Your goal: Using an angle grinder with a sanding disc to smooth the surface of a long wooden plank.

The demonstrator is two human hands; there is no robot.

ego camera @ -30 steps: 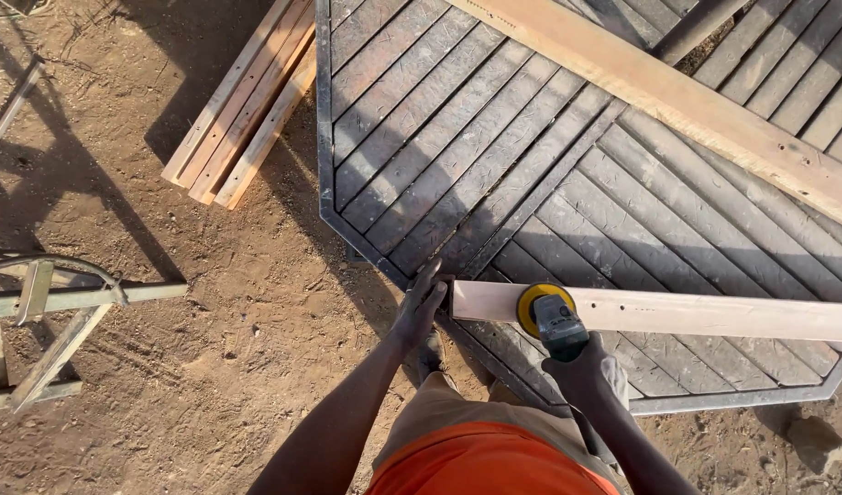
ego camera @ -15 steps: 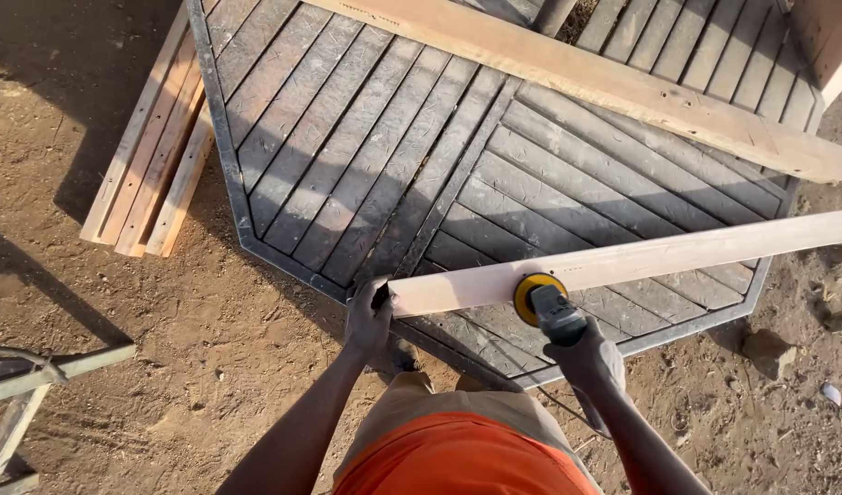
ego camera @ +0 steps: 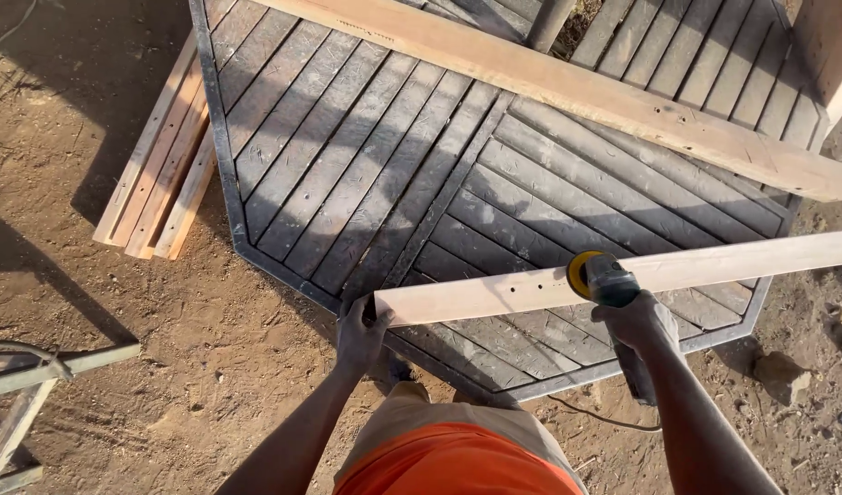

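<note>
My left hand (ego camera: 359, 335) grips the near end of a long pale wooden plank (ego camera: 677, 270), which runs level from there out past the right edge. My right hand (ego camera: 636, 321) holds a grey power sander (ego camera: 609, 282) whose yellow disc rests on the plank near its middle. The sander's black cord (ego camera: 604, 420) trails down to the dirt. Plank and sander hang over the front edge of a dark slatted wooden deck panel (ego camera: 384, 174).
A thick long beam (ego camera: 567, 87) lies diagonally across the deck. A stack of thin laths (ego camera: 159, 165) lies on the dirt at the left. A metal frame (ego camera: 27, 385) stands at the lower left. Stones (ego camera: 778, 371) sit on the dirt at the right.
The view has shifted right and down along the deck. The plank has tilted slightly, its right end higher. My left hand stays on the plank's end and the sander stays on the plank.
</note>
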